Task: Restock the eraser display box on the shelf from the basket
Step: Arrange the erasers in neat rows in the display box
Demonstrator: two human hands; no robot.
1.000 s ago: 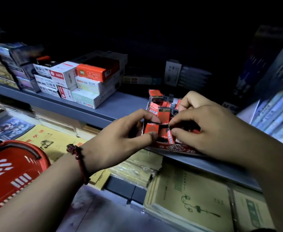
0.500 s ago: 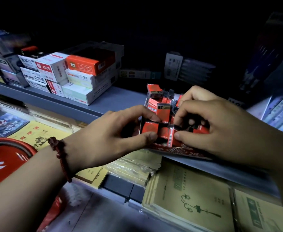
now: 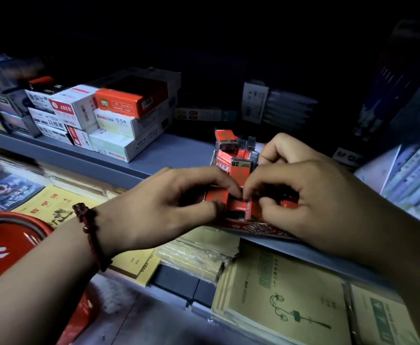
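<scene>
- basket (image 3: 10, 245) sits nearest, low left beside the left wrist; contents can't be seen.
- left hand (image 3: 159, 207): thumb and forefinger pinch one of the front-row erasers (image 3: 238, 207).
- right hand (image 3: 303, 197): curled fingers nip the neighbouring one, and the fingertips of both hands almost meet.
- eraser display box (image 3: 253, 229) stands at the front edge of the shelf (image 3: 169, 155), crowded, with a few pieces loose on top at the back.
- judgement: seating the front row. next move calls for pressing them flush, letting go, then going to the basket.
- stationery boxes (image 3: 119, 115) are stacked far left, well apart.
</scene>
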